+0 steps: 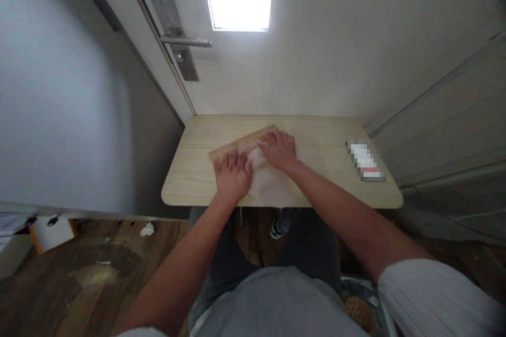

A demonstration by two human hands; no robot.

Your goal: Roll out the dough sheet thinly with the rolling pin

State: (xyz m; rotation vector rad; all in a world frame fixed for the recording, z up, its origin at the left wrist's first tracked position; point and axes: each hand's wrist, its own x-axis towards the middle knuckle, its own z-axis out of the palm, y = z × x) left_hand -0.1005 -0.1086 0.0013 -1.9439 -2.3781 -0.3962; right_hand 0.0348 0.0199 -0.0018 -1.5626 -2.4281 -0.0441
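A sheet of brown paper (pixel 242 143) lies at a slant on the small wooden table. Over its near part is a thin, pale pinkish sheet (pixel 272 187), somewhat wrinkled between the hands, reaching down to the table's front edge. My left hand (pixel 233 175) rests on the left part of the sheets, palm down with fingers apart. Farther back, at the right end of the brown paper, my right hand (pixel 279 148) presses flat with fingers stretched out. Both palms hide part of the paper beneath them.
The light wooden table (pixel 324 131) stands against a white door with a metal handle (pixel 185 41). A blurred-out phone-like object (pixel 366 160) lies near its right edge. Below are my legs, a crumpled white scrap (pixel 147 229) on the floor, and a bin (pixel 385 310) at lower right.
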